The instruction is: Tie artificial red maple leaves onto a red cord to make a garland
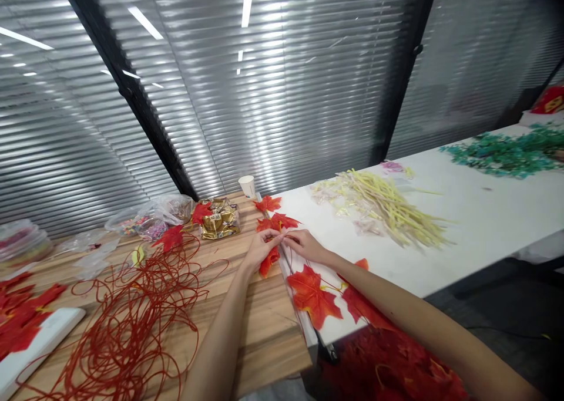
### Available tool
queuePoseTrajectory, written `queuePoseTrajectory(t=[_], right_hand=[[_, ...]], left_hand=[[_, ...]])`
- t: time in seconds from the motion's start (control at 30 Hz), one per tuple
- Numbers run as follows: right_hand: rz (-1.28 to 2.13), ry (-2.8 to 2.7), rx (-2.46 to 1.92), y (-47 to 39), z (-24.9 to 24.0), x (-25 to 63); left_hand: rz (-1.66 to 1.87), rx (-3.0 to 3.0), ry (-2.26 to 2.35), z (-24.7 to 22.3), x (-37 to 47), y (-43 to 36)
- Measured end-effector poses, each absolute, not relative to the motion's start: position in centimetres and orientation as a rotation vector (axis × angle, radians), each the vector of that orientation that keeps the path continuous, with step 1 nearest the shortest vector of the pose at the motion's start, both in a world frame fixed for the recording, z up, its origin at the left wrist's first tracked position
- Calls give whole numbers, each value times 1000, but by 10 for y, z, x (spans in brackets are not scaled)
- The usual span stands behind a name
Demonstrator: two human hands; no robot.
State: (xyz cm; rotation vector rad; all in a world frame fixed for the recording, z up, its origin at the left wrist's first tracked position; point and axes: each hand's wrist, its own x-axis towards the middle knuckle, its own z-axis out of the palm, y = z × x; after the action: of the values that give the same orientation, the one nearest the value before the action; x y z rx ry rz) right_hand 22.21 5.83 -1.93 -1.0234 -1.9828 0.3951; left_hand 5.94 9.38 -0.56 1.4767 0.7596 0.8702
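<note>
My left hand [261, 246] and my right hand [305, 245] meet fingertip to fingertip over the seam between a wooden table [259, 324] and a white table [476, 219]. Both pinch a garland of red artificial maple leaves [314, 294] on a thin stem. The garland runs from the leaves beyond my fingers [275, 213] back toward me and down into a heap of red leaves [388, 366] below the table edge. One leaf [268, 261] hangs under my left palm.
A tangle of red wire [132, 324] lies on the wooden table at left. Behind it are plastic bags [154, 216], gold foil packets [219, 220] and a paper cup [247, 185]. Yellow stems [388, 207] and green foliage [506, 151] lie on the white table. Loose red leaves [22, 316] sit far left.
</note>
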Motion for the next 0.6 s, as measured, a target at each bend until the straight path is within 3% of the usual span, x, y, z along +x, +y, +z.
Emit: queuePoseTrajectory(t=[0.6], right_hand=[[669,-1918,-1026,55,-10,224]], left_hand=[[848,1566,738,-3,56,94]])
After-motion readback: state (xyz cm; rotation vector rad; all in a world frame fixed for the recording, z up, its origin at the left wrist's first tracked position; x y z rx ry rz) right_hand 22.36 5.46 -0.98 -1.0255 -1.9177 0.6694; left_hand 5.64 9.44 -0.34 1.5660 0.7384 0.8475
